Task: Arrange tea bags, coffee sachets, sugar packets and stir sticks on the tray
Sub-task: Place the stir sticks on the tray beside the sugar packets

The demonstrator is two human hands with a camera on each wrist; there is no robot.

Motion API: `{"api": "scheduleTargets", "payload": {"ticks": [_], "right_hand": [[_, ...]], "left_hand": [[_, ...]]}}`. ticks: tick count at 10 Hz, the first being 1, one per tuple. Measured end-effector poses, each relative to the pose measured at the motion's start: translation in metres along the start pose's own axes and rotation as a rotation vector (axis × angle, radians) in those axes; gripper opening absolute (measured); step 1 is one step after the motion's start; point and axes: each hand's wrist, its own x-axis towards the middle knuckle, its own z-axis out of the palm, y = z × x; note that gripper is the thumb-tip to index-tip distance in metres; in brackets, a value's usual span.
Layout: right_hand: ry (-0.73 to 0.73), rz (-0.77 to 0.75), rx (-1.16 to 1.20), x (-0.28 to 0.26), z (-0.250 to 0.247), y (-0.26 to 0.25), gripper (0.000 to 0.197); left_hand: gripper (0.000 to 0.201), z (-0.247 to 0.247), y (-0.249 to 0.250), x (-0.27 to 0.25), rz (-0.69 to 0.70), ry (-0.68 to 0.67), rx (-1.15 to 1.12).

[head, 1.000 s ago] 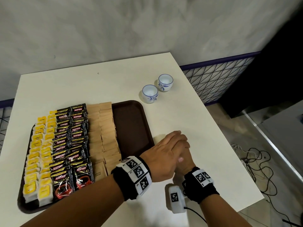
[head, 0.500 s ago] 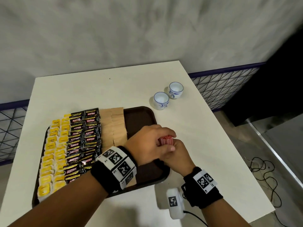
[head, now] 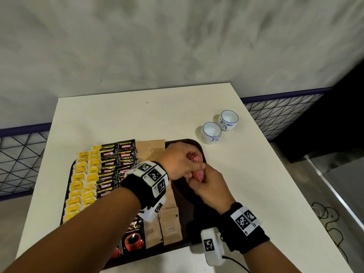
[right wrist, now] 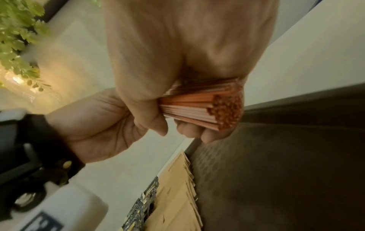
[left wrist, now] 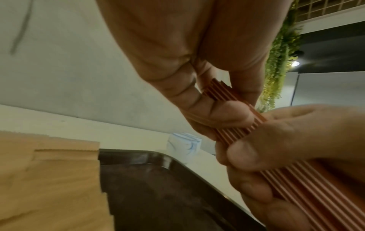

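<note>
Left grip (head: 178, 162) + right grip (head: 208, 186): both clasp stir sticks (head: 198, 169) | above tray (head: 197, 143) bare right side

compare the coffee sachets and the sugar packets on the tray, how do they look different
The coffee sachets are glossy black with red and gold print; the sugar packets are plain matte brown paper. The coffee sachets lie between the yellow tea bags and the sugar packets, which border the tray's bare part. Both lie flat in two overlapping columns.
</note>
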Motion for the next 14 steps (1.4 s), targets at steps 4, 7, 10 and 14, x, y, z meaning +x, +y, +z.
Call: {"api": "scheduleTargets", "payload": {"ticks": [4,7,10,14], "right_hand": [[0.103,0.234,-0.431,0.063,0.013,-0.012,0.01],[0.075,0.322,-0.657,0.079,0.033,-0.031,0.022],[0.11,0.408,-0.662,0.087,0.041,-0.039,0.028],[0.134,0.43,-0.768,0.086,0.044,-0.042,0.028]], "left_hand": [[0.033,-0.066,-0.034,0.003,-0.155,0.179,0.068],[0.008,-0.143,-0.14,-0.137,-0.39,0.73,0.014],[0.031,-0.156,-0.302,-0.201,-0.785,0.804,-0.302],[0.025,-0.127,-0.315,-0.214,-0.807,0.654,-0.441]]}}
